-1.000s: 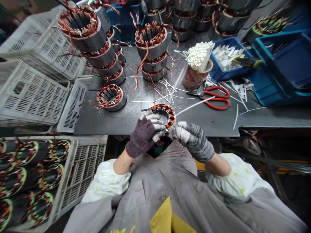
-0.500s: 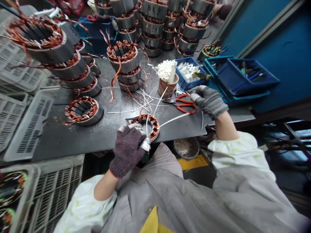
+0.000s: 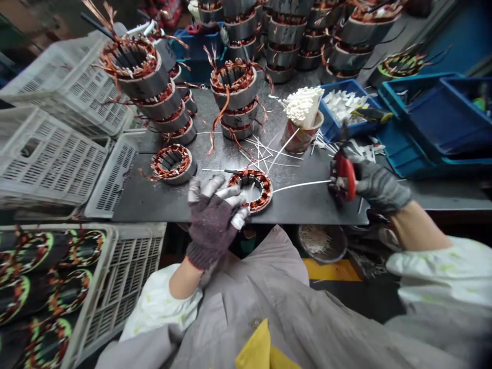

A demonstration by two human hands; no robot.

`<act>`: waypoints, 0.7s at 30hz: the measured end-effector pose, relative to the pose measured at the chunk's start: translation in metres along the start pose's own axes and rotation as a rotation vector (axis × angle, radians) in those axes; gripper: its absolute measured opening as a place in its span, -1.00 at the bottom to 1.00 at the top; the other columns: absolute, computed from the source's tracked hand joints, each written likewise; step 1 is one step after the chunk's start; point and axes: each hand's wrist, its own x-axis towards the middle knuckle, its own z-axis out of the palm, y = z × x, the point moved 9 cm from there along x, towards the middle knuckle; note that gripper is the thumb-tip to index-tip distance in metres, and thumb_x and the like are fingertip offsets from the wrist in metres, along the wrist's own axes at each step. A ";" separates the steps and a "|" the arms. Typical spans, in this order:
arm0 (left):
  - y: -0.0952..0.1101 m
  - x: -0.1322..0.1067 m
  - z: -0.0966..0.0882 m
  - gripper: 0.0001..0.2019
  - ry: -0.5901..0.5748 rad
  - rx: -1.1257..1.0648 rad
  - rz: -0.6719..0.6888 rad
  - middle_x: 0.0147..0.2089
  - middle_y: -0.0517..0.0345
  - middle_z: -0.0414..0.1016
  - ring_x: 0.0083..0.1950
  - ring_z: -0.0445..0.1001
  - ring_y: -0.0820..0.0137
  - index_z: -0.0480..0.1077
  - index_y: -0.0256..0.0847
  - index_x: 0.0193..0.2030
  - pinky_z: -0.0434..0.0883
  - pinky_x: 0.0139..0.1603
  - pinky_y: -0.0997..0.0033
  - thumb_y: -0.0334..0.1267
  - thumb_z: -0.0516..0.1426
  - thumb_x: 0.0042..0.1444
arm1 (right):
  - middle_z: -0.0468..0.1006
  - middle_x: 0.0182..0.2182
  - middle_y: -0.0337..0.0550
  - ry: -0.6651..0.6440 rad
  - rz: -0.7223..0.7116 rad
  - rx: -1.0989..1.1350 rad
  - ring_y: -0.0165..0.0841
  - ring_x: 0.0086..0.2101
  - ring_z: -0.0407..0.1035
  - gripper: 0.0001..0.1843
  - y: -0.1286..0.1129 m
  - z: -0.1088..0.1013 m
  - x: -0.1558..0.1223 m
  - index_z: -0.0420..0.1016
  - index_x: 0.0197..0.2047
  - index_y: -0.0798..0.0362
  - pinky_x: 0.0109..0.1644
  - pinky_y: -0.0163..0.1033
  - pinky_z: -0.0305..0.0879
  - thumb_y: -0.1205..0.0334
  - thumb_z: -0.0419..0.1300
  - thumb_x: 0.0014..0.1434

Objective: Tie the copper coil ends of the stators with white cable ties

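A motor stator (image 3: 257, 187) with copper windings lies flat near the front edge of the dark table (image 3: 161, 200). My left hand (image 3: 216, 212), in a dark knit glove, rests against its near left side with fingers spread, and a white strip stands between the fingertips. My right hand (image 3: 374, 184), in a grey glove, is closed around the red-handled scissors (image 3: 342, 177), lifted off the table to the right of the stator. A long white strip (image 3: 303, 184) runs from the stator toward the scissors.
Stacks of wound stators (image 3: 234, 97) stand at the back, and a single stator (image 3: 172, 163) lies at the left. A cup of white sticks (image 3: 302, 120), blue bins (image 3: 418, 118) and white crates (image 3: 49, 154) surround the work spot. A crate of finished stators (image 3: 42, 287) sits low left.
My right hand left the stator, reached the scissors on the table and now holds them lifted. My left hand has stayed at the stator, its fingers now more spread.
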 end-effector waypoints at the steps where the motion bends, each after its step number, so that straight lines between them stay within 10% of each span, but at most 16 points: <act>1: 0.002 0.001 0.009 -0.88 -0.012 -0.020 0.009 0.10 0.16 0.63 0.40 0.36 0.08 0.46 -0.03 -0.05 -0.01 0.52 -0.29 -0.21 0.19 0.29 | 0.61 -0.19 0.02 0.037 0.026 0.157 -0.24 -0.26 0.50 -0.51 0.002 0.003 -0.013 0.49 -0.08 0.01 -0.14 -0.11 0.43 0.32 0.39 -0.15; 4: -0.001 0.004 0.028 -0.94 -0.039 -0.083 0.004 0.02 0.10 0.65 0.33 0.44 0.12 0.44 -0.09 -0.14 0.04 0.51 -0.25 -0.23 0.14 0.30 | 0.60 -0.19 -0.01 0.085 0.065 0.386 -0.14 -0.25 0.55 -0.46 0.005 0.029 -0.046 0.41 -0.07 -0.08 -0.11 0.00 0.51 0.17 0.42 -0.16; 8: -0.013 0.008 0.036 -0.91 -0.086 -0.108 -0.023 -0.04 0.07 0.64 0.27 0.49 0.15 0.45 -0.11 -0.17 0.12 0.46 -0.16 -0.21 0.13 0.29 | 0.60 -0.26 0.04 0.172 -0.106 -0.094 -0.03 -0.26 0.54 -0.59 -0.010 0.049 -0.059 0.40 -0.17 -0.05 -0.04 0.14 0.49 0.00 0.37 -0.05; 14: -0.020 0.006 0.035 -0.90 -0.095 -0.104 -0.063 -0.01 0.06 0.64 0.31 0.44 0.15 0.45 -0.10 -0.16 0.14 0.43 -0.08 -0.20 0.12 0.28 | 0.56 -0.05 0.41 -0.001 -0.443 -0.609 0.22 -0.06 0.48 -0.29 -0.055 0.091 -0.054 0.50 0.01 0.21 0.09 0.22 0.42 -0.16 0.41 -0.05; 21: -0.019 0.004 0.036 -0.90 -0.066 -0.091 -0.057 -0.01 0.05 0.63 0.31 0.44 0.15 0.44 -0.10 -0.17 0.19 0.36 -0.04 -0.20 0.12 0.27 | 0.61 -0.07 0.32 -0.185 -0.385 -0.618 0.08 -0.13 0.51 -0.27 -0.071 0.120 -0.035 0.52 0.01 0.19 0.01 0.04 0.42 -0.17 0.47 -0.07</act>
